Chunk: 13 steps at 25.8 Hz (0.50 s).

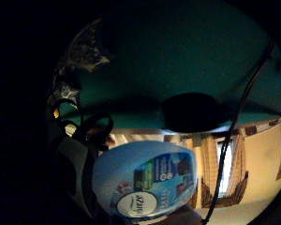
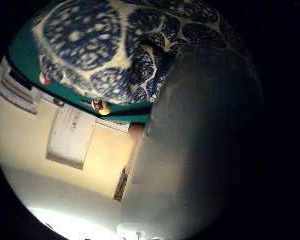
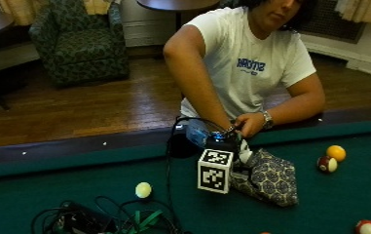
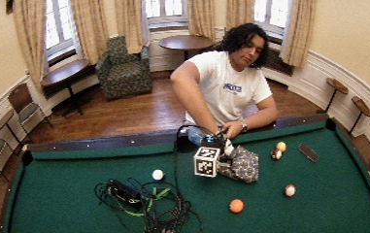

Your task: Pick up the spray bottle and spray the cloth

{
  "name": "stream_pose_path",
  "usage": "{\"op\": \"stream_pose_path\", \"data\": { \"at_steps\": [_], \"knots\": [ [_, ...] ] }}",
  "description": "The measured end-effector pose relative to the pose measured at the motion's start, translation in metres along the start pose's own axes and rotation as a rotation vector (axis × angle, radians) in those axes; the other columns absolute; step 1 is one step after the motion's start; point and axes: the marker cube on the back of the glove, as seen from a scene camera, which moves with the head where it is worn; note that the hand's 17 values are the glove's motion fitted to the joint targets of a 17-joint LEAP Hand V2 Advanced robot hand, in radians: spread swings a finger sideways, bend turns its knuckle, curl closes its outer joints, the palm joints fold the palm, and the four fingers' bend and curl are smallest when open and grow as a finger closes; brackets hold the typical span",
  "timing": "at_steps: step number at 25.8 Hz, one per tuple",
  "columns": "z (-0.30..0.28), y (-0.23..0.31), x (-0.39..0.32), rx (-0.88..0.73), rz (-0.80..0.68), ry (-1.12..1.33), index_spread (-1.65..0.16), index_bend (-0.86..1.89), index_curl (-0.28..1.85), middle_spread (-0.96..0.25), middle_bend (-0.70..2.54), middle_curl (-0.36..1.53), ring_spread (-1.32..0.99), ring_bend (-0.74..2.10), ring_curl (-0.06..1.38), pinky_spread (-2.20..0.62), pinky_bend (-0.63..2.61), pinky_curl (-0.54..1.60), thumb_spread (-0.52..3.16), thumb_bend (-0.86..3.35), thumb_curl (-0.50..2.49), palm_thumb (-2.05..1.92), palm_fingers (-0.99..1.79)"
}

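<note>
Grip: right hand (image 3: pixel 222 141) curled round the spray bottle (image 1: pixel 145 185), held just above the table (image 3: pixel 75 187) edge, beside the blue-patterned cloth (image 3: pixel 267 178). Bare hand (image 3: pixel 250 124) rests at the bottle top. Best practice, judged: aim nozzle squarely at cloth, keep bottle upright, squeeze trigger fully.

The pool table (image 3: pixel 55 190) is faced from across it by the outside view, close to the seated person. The same table (image 4: pixel 61 194) and the whole room are taken in from higher and farther back by the wide outside view. The patterned cloth (image 2: pixel 105 55) is seen from very near in the thumb side palm view, and a spray bottle (image 1: pixel 145 180) in the little finger side palm view.
</note>
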Motion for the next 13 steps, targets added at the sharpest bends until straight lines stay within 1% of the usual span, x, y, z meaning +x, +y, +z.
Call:
{"op": "stream_pose_path", "data": {
  "at_steps": [7,13],
  "knots": [
    [0.008,-0.011,0.005,-0.022,0.046,0.052,-0.26,0.43,0.62,-0.2,0.7,0.57,-0.21,0.79,0.49,-0.31,0.46,0.43,0.31,-0.03,0.85,0.91,1.4],
    [0.007,-0.011,0.004,-0.026,0.041,0.061,-0.26,0.43,0.62,-0.2,0.7,0.57,-0.21,0.79,0.49,-0.31,0.46,0.43,0.31,-0.03,0.85,0.91,1.4]
  ]
}}
